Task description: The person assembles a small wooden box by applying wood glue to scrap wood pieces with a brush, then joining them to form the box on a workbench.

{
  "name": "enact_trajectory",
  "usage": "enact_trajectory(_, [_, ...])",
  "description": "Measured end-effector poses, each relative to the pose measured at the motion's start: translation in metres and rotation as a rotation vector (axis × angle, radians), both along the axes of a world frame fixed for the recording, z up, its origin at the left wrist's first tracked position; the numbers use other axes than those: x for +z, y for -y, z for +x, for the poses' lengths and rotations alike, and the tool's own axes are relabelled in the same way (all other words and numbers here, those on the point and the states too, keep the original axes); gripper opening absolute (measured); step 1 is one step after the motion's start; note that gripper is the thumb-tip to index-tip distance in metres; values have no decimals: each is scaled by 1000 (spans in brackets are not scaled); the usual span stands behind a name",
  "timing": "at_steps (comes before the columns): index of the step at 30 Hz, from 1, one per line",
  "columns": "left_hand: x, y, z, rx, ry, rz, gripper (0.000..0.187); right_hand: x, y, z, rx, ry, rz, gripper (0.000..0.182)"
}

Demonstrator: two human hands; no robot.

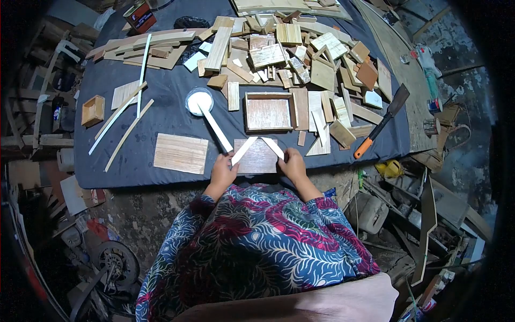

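Note:
A small brown wooden board (pixel 257 161) lies flat at the table's near edge, between my hands. My left hand (pixel 222 170) pinches a short white strip with an angled end (pixel 244 151), slanting over the board's left side. On the opposite side, my right hand (pixel 293 164) grips a matching white strip (pixel 273 147), leaning the other way. The upper ends of the two strips stand apart. Beside my left hand ends a long pale stick (pixel 215 127), whose far end rests in a round tub of white paste (pixel 199 100).
Beyond the board sits an open wooden tray (pixel 270 127). Wood offcuts (pixel 268 53) are heaped behind it. A large orange-handled knife (pixel 382 121) lies at right. At left are a flat wood panel (pixel 181 153), thin strips (pixel 129 134) and a small wooden box (pixel 93 111).

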State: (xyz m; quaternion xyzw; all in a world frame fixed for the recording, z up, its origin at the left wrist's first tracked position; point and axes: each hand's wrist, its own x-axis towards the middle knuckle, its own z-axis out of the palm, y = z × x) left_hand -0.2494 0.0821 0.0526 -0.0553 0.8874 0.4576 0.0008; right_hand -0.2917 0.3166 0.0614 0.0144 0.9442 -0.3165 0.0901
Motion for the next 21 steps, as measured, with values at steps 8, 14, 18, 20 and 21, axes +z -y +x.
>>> enact_trajectory(8, [-4, 1, -1, -9, -23, -21, 28, -7, 2, 0, 40, -94, -1, 24])
enact_trajectory(14, [-1, -3, -1, 14, -13, -36, 27, 0, 0, 2, -31, -13, 13, 25])
enact_trajectory(18, [3, -5, -3, 5, 23, -59, 29, 0, 5, -1, 4, -232, 33, 21])
enact_trajectory(20, [6, -7, -2, 17, -1, -54, 30, 1, 13, -7, 41, -214, 2, 18])
enact_trajectory(21, [8, -7, -2, 24, -28, -45, 31, 2, 18, -12, 75, -200, -25, 16])
